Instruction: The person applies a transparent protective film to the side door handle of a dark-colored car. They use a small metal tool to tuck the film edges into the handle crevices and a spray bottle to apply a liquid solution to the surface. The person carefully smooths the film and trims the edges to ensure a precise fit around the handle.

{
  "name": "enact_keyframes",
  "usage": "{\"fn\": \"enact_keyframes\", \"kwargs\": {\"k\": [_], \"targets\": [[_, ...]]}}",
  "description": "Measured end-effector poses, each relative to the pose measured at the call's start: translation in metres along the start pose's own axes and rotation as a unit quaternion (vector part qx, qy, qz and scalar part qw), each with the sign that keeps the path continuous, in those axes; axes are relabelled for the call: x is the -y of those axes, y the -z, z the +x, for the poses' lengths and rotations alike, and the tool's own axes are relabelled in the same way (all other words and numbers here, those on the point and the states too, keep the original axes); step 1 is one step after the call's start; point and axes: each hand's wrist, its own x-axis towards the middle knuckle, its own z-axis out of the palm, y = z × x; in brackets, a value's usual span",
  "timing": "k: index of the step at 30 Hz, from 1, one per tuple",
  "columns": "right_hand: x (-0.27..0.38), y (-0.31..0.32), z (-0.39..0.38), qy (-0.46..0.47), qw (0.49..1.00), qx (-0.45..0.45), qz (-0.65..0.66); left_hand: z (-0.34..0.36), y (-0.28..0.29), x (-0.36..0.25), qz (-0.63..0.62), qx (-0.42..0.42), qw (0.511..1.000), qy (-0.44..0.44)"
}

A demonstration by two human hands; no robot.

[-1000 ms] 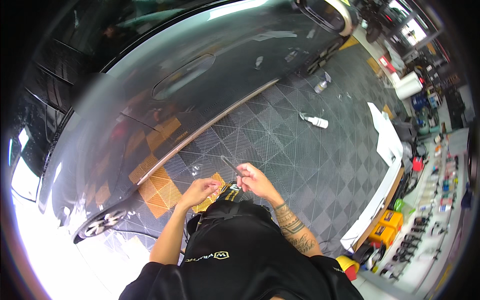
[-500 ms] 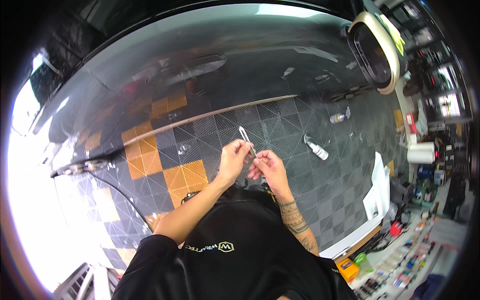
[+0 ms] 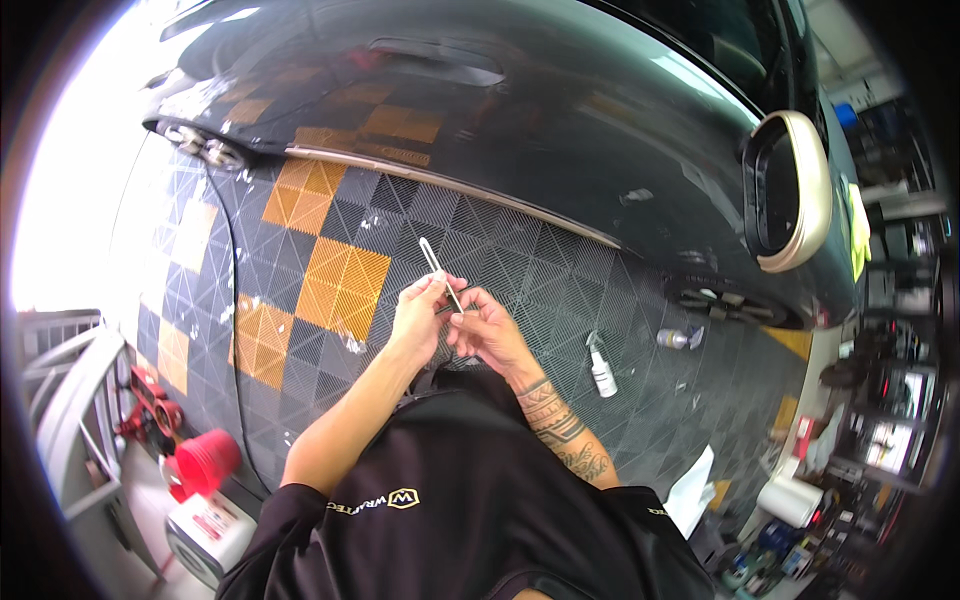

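Note:
A slim silver tool [image 3: 430, 256], with a long slot and a rounded end, is held out in front of my body. It looks like a snap-off knife. My left hand [image 3: 420, 312] is closed on its middle, the slotted end sticking out past the thumb toward the car. Closed at the near end, my right hand [image 3: 488, 336] pinches it between thumb and fingertips; the detail there is too small to make out. Beyond both hands stands a dark car [image 3: 560, 130] with a gold mirror housing [image 3: 812, 190].
Spray bottles, one white [image 3: 602, 372] and one clear [image 3: 678, 338], are on the tiled floor [image 3: 470, 220] to the right. A dark cable [image 3: 234, 300] runs along the left. A red bucket [image 3: 207, 460] sits lower left, near a metal frame [image 3: 75, 400]. Shop supplies line the right side.
My view has swung, so the car's front wheel and the red bucket now show. Both hands keep their hold on the silver tool, which appears farther left in the picture.

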Motion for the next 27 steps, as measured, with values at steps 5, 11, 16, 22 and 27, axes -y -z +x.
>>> {"fn": "enact_keyframes", "kwargs": {"k": [5, 11, 16, 22, 27], "targets": [[-0.015, -0.001, -0.011, -0.041, 0.998, 0.057, -0.004, -0.017, 0.001, 0.013, -0.083, -0.123, 0.988, -0.035], [-0.011, 0.000, -0.024, -0.075, 0.984, -0.021, -0.163, -0.038, 0.024, -0.056, 0.008, -0.033, 0.997, -0.068], [0.032, -0.036, 0.016, -0.010, 0.976, -0.039, -0.214, -0.053, 0.044, -0.076, 0.125, 0.114, 0.978, -0.119], [0.071, -0.111, 0.078, 0.090, 0.954, -0.035, -0.282, -0.058, 0.078, -0.115, 0.129, 0.144, 0.967, -0.169], [0.055, -0.176, 0.132, 0.124, 0.960, -0.036, -0.248, -0.067, 0.122, -0.167, 0.178, 0.184, 0.944, -0.206]]}}
